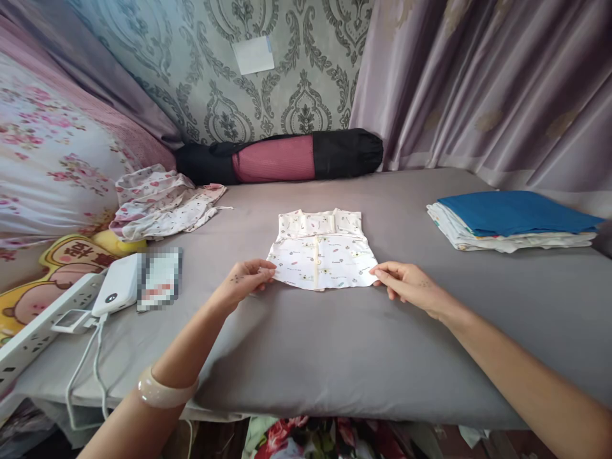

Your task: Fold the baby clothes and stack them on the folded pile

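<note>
A small white printed garment (339,258) with a cream button strip down its middle lies on the grey bed sheet (296,357). Its far part is folded over toward me, and the near hem faces me. My left hand (248,279) pinches the hem's left corner between thumb and fingers. At the right corner of the same hem, my right hand (401,285) has a like pinch. The undersides of both hands' fingers are partly hidden.
Folded cloths topped by a blue one (511,213) lie at right. Crumpled printed clothes (162,201), a white power bank (117,284) with cables and a power strip (43,325) are at left. A black and pink rolled bag (277,158) lies along the wall.
</note>
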`<state>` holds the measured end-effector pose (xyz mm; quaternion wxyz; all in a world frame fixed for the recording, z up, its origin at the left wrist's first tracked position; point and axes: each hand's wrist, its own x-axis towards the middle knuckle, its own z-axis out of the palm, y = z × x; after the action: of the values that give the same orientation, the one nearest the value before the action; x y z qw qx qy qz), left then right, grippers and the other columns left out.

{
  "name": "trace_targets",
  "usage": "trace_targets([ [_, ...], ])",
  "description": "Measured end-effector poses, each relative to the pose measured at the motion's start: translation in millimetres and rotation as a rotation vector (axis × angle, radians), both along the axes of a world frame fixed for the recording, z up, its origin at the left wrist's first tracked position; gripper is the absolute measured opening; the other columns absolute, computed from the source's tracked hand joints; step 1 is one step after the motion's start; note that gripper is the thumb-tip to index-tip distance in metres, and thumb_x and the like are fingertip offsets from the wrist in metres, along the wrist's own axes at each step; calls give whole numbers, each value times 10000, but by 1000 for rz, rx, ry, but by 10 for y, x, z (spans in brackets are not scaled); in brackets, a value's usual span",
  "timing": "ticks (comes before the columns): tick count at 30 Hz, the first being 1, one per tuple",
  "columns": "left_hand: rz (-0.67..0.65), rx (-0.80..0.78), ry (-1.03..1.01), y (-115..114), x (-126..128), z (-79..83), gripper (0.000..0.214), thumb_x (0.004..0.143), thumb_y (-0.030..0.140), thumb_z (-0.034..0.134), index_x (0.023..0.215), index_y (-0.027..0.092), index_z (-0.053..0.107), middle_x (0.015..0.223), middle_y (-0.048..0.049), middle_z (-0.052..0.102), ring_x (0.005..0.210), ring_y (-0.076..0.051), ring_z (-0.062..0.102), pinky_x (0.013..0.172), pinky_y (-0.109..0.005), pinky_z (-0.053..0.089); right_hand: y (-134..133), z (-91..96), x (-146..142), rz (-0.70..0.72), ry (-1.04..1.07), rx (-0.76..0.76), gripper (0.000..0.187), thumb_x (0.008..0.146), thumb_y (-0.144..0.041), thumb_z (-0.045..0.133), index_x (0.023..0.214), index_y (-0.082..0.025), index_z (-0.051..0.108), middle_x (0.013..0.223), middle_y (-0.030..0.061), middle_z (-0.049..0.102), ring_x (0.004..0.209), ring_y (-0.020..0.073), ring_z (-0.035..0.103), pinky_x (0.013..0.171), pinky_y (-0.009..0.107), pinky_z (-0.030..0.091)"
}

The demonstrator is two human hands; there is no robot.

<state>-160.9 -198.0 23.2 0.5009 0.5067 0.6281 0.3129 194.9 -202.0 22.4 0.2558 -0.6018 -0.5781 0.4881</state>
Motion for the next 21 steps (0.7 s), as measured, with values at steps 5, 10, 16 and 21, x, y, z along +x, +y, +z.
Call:
trace_targets([
  [5, 115, -15, -183, 118, 25, 11, 447, 589, 451, 826, 880, 138, 694, 702, -27, 654, 522, -69, 480, 481, -209, 330, 104, 39, 30, -102, 272, -59, 413, 741, -501, 717, 986, -168, 708, 937, 90, 723, 512, 60, 500, 423, 194, 357],
  [10, 187, 88, -282, 274, 123, 62, 449, 590, 456, 840, 849, 126, 680, 772, -73, 705, 499, -63, 471, 464, -216, 332, 225, 79, -47, -201, 411, 15, 330, 802, -395, 656, 1067, -203, 696, 1130, 108, 709, 507, 68, 533, 447, 217, 438],
  [16, 237, 217, -326, 470, 243, 160, 476, 660, 506, 780, 931, 131, 666, 953, -115, 737, 470, -39, 437, 443, -205, 315, 330, 95, -179, -269, 441, 141, 392, 792, -349, 631, 1166, -235, 633, 1298, 80, 632, 579, 88, 618, 483, 217, 508],
  [21, 183, 338, -308, 571, 341, 187, 497, 757, 573, 678, 1043, 168, 651, 1102, -88, 696, 505, -38, 487, 475, -202, 366, 480, 11, -209, -253, 435, 216, 501, 763, -349, 630, 1249, -248, 561, 1373, 73, 572, 570, 70, 616, 540, 229, 547],
])
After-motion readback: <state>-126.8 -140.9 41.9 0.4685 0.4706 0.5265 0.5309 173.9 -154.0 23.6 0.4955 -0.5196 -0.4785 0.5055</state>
